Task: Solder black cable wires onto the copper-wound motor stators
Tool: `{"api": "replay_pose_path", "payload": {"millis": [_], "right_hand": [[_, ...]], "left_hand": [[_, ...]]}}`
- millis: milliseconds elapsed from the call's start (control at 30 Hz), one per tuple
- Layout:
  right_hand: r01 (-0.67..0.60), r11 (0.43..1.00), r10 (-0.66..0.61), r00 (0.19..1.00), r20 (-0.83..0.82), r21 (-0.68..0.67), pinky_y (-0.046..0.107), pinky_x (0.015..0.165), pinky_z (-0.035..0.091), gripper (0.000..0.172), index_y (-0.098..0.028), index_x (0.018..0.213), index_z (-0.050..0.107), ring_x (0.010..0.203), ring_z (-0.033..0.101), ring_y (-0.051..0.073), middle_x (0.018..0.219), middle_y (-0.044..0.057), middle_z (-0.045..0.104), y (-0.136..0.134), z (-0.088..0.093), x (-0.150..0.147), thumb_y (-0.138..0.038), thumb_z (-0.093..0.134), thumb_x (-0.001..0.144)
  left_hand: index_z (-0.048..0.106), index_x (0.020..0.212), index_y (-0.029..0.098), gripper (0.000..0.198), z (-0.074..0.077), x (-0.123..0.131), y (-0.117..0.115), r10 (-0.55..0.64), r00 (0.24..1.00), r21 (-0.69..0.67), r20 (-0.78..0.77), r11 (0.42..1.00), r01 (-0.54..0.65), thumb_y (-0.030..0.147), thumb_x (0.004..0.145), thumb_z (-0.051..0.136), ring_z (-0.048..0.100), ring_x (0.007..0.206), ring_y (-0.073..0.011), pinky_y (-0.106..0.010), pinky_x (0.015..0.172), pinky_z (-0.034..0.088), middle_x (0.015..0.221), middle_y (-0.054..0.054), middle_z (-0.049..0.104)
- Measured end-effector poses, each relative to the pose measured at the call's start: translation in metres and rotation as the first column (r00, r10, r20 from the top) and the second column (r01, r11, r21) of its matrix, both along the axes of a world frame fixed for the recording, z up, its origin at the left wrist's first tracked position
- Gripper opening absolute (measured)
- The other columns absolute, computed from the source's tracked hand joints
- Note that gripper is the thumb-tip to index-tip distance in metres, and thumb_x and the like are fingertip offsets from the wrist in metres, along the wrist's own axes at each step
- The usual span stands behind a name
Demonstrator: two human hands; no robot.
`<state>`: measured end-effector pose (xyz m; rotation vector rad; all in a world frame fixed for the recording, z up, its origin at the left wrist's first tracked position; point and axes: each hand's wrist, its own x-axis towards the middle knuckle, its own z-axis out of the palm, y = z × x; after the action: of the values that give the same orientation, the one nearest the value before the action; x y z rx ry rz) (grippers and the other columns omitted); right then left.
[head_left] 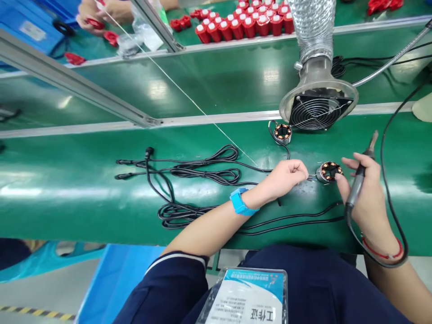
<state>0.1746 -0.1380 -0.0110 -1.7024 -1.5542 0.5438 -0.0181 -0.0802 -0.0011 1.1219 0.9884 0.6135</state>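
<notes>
Blue plastic at far left: a bin point(25, 27) on the opposite bench, contents cannot be made out; beside it a co-worker's hand point(88, 11) is at a small red part point(95, 24). At near left, below the green bench point(50, 180), a blue tub point(111, 279), contents likewise unclear. Bundled black cables point(175, 211) lie left of centre, running mostly left to right. A thin pale strand point(202, 110) slants in from far left toward the left wrist; its lower end is hard to trace. Left hand point(293, 174): thumb and fingertips together, apparently pinching fine leads point(312, 178) that emerge on their right. A second stator point(283, 140) sits on the far side, just beside the fan point(315, 112). Key relation: the stator ring point(322, 173) lies just right of the left fingertips, the leads bridging the gap with their long axis left to right. The right hand point(367, 193) is the nearer one: its thumb tip is at the ring's right rim, contact cannot be told. It holds a soldering iron point(355, 191) between thumb and fingers, thumb and forefinger tips apart; the iron's long axis runs near left to far right, its tip at the far end, directed away from the leads.
</notes>
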Motion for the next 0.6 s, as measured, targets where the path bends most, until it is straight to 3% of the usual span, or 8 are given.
{"api": "replay_pose_path", "payload": {"millis": [67, 133, 233, 333, 400, 500, 600], "right_hand": [[0.025, 0.995, -0.013, 0.993, 0.113, -0.096, 0.059, 0.092, 0.049, 0.053, -0.022, 0.130, 0.045, 0.110, 0.062, 0.033, 0.122, 0.014, 0.063, 0.003, -0.003, 0.004, -0.038, 0.060, 0.082], [-0.013, 0.992, 0.027, 0.994, 0.109, -0.126, 0.057, 0.093, 0.050, 0.051, -0.022, 0.129, 0.046, 0.111, 0.063, 0.033, 0.123, 0.014, 0.063, 0.006, -0.006, 0.005, -0.036, 0.059, 0.082], [-0.089, 0.994, 0.093, 0.995, 0.045, -0.066, 0.050, 0.094, 0.052, 0.048, -0.025, 0.132, 0.045, 0.114, 0.063, 0.028, 0.125, 0.011, 0.064, 0.009, -0.010, 0.004, -0.033, 0.058, 0.086], [-0.105, 0.989, 0.109, 0.994, -0.032, 0.105, 0.048, 0.099, 0.049, 0.051, -0.026, 0.140, 0.039, 0.115, 0.063, 0.025, 0.122, 0.009, 0.066, 0.006, -0.011, 0.002, -0.033, 0.054, 0.091], [-0.053, 0.964, 0.090, 0.987, -0.133, 0.260, 0.043, 0.088, 0.055, 0.054, -0.026, 0.144, 0.037, 0.099, 0.069, 0.022, 0.107, 0.006, 0.071, 0.002, -0.011, 0.000, -0.032, 0.052, 0.093], [0.053, 0.914, 0.082, 0.947, -0.312, 0.401, 0.028, 0.053, 0.051, 0.040, -0.025, 0.129, 0.057, 0.060, 0.065, 0.014, 0.084, 0.001, 0.069, -0.006, -0.013, -0.001, -0.031, 0.058, 0.090], [0.084, 0.869, 0.070, 0.955, -0.288, 0.488, 0.026, 0.050, 0.045, 0.024, -0.021, 0.102, 0.070, 0.054, 0.059, 0.012, 0.078, 0.001, 0.065, -0.011, -0.018, 0.000, -0.030, 0.068, 0.081]], "left_hand": [[0.054, 0.062, 0.014, 0.006, -0.003, -0.001, 0.002, 0.005, 1.000, -0.003, -0.010, 1.000, -0.005, 0.019, 0.066, 0.054, 0.037, 0.053, -0.0055, -0.021, 0.053, 0.026, 0.055, 0.006, 0.047], [0.053, 0.062, 0.015, 0.005, -0.004, -0.001, 0.003, 0.013, 1.000, -0.010, -0.022, 1.000, -0.014, 0.017, 0.066, 0.053, 0.036, 0.052, -0.0052, -0.021, 0.052, 0.025, 0.054, 0.006, 0.046], [0.052, 0.061, 0.015, 0.005, -0.004, -0.001, 0.003, 0.035, 0.999, -0.018, -0.032, 0.999, -0.035, 0.014, 0.067, 0.052, 0.034, 0.050, -0.0045, -0.021, 0.051, 0.024, 0.053, 0.007, 0.044], [0.050, 0.062, 0.015, 0.007, -0.004, 0.001, 0.005, 0.066, 0.997, -0.024, -0.031, 0.998, -0.066, 0.013, 0.069, 0.051, 0.032, 0.048, -0.0039, -0.021, 0.050, 0.024, 0.052, 0.008, 0.042], [0.050, 0.063, 0.015, 0.007, -0.004, 0.003, 0.005, 0.076, 0.997, -0.014, -0.029, 0.997, -0.076, 0.012, 0.070, 0.050, 0.032, 0.049, -0.0039, -0.021, 0.050, 0.024, 0.053, 0.008, 0.041], [0.050, 0.063, 0.015, 0.008, -0.005, 0.005, 0.006, 0.071, 0.997, 0.036, -0.043, 0.997, -0.069, 0.011, 0.071, 0.050, 0.034, 0.050, -0.0040, -0.021, 0.050, 0.025, 0.054, 0.008, 0.043], [0.049, 0.062, 0.015, 0.011, -0.005, 0.006, 0.006, 0.074, 0.995, 0.070, -0.062, 0.995, -0.070, 0.009, 0.071, 0.049, 0.033, 0.050, -0.0039, -0.022, 0.050, 0.025, 0.054, 0.008, 0.042]]}}
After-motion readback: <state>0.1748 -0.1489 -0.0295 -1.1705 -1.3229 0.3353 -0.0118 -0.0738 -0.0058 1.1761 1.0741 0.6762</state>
